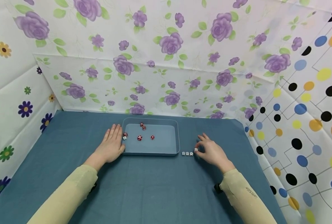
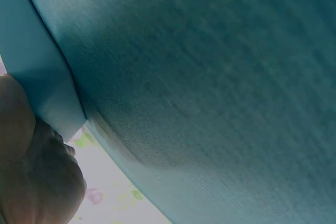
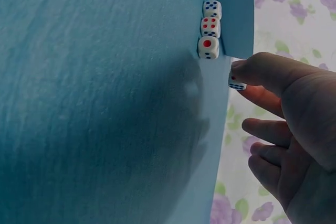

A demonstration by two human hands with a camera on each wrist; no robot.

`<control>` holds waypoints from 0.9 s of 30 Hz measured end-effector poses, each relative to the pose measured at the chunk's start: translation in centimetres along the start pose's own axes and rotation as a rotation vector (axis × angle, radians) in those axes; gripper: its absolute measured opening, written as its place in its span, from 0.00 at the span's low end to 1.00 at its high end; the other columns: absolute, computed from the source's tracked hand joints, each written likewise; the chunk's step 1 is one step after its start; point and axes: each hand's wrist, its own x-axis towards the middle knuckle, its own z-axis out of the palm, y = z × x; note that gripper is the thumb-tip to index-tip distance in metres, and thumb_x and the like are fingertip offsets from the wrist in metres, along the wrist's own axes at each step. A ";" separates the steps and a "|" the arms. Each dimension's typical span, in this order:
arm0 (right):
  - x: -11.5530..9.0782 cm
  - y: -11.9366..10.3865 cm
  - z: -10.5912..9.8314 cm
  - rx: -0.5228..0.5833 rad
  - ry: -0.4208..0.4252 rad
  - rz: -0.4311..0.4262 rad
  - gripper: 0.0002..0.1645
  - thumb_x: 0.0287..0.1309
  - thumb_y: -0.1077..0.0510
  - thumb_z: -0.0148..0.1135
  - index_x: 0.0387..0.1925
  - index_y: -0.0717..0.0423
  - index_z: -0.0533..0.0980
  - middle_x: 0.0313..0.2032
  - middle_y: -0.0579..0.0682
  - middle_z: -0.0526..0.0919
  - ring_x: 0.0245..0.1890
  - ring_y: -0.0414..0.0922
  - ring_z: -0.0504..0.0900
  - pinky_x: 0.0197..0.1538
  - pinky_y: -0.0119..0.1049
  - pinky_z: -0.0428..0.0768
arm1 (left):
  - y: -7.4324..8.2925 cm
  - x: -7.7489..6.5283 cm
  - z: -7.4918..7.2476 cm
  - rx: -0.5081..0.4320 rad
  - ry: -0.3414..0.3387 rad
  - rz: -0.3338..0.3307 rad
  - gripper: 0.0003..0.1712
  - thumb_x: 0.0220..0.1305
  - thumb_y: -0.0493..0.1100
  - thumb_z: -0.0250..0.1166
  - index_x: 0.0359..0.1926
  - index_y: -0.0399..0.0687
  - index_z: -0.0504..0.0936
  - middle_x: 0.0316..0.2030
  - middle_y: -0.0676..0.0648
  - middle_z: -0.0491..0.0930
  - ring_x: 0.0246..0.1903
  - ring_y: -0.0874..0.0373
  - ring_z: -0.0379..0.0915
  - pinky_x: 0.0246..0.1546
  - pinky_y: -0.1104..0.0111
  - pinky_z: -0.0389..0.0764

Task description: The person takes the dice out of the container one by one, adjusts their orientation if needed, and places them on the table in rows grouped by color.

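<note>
My right hand pinches a white die between thumb and index finger, the other fingers loosely bent. Just left of it, three white dice stand in a straight row on the cloth, beside the right front corner of a blue-grey tray. My left hand rests with straight fingers along the tray's left side, thumb at the rim. Inside the tray lie several red dice, spread over the left and middle. A white die sits against the tray's left wall, beside a red one.
A blue-green cloth covers the table. Behind it hangs a white sheet with purple roses. Patterned sheets close off both sides, one with coloured dots on the right and one with small flowers on the left.
</note>
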 end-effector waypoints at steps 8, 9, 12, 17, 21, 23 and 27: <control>-0.5 0.3 0.9 -0.041 -0.059 0.024 0.05 0.67 0.51 0.76 0.42 0.43 0.87 0.78 0.62 0.67 0.82 0.62 0.57 0.54 0.59 0.83 | 0.1 -0.3 0.2 -0.003 0.001 0.002 0.45 0.84 0.47 0.50 0.83 0.25 0.39 0.84 0.28 0.33 0.83 0.34 0.22 0.81 0.43 0.29; -0.6 0.3 1.0 -0.040 -0.063 0.024 0.05 0.67 0.51 0.76 0.42 0.43 0.88 0.78 0.62 0.68 0.81 0.62 0.57 0.54 0.59 0.83 | 0.1 -0.4 0.3 -0.005 0.003 0.002 0.45 0.84 0.47 0.50 0.83 0.25 0.39 0.84 0.28 0.34 0.83 0.34 0.23 0.81 0.43 0.30; -0.9 0.3 1.3 -0.038 -0.087 0.037 0.05 0.67 0.51 0.76 0.43 0.43 0.88 0.78 0.62 0.67 0.82 0.62 0.56 0.56 0.60 0.83 | 0.2 -0.7 0.7 -0.017 -0.004 0.005 0.45 0.84 0.47 0.50 0.83 0.25 0.40 0.84 0.28 0.34 0.83 0.33 0.23 0.81 0.42 0.30; -1.0 0.1 1.3 -0.043 -0.075 0.041 0.07 0.66 0.52 0.77 0.43 0.44 0.88 0.77 0.62 0.69 0.81 0.62 0.57 0.57 0.60 0.83 | 0.2 -0.5 0.5 -0.022 0.002 0.022 0.45 0.83 0.47 0.50 0.83 0.24 0.40 0.83 0.27 0.34 0.83 0.32 0.23 0.81 0.42 0.30; -0.4 -0.1 1.1 -0.049 -0.050 0.034 0.07 0.66 0.52 0.77 0.43 0.45 0.88 0.76 0.63 0.69 0.81 0.63 0.58 0.56 0.61 0.83 | 0.1 0.0 -0.2 -0.010 0.010 0.023 0.45 0.83 0.47 0.50 0.83 0.24 0.40 0.83 0.27 0.34 0.83 0.33 0.23 0.81 0.42 0.30; -0.3 -0.1 1.1 -0.053 -0.055 0.037 0.07 0.66 0.51 0.77 0.44 0.45 0.88 0.76 0.63 0.69 0.81 0.63 0.58 0.56 0.60 0.83 | -0.1 0.1 -0.2 -0.006 -0.002 0.019 0.45 0.83 0.47 0.50 0.83 0.24 0.39 0.83 0.27 0.33 0.83 0.33 0.22 0.81 0.42 0.29; -0.3 -0.2 1.3 -0.053 -0.057 0.041 0.08 0.66 0.51 0.77 0.44 0.45 0.88 0.77 0.63 0.68 0.81 0.63 0.58 0.54 0.60 0.84 | -0.2 0.0 -0.1 -0.013 -0.016 0.006 0.45 0.84 0.48 0.49 0.83 0.25 0.38 0.84 0.28 0.32 0.83 0.34 0.21 0.81 0.43 0.28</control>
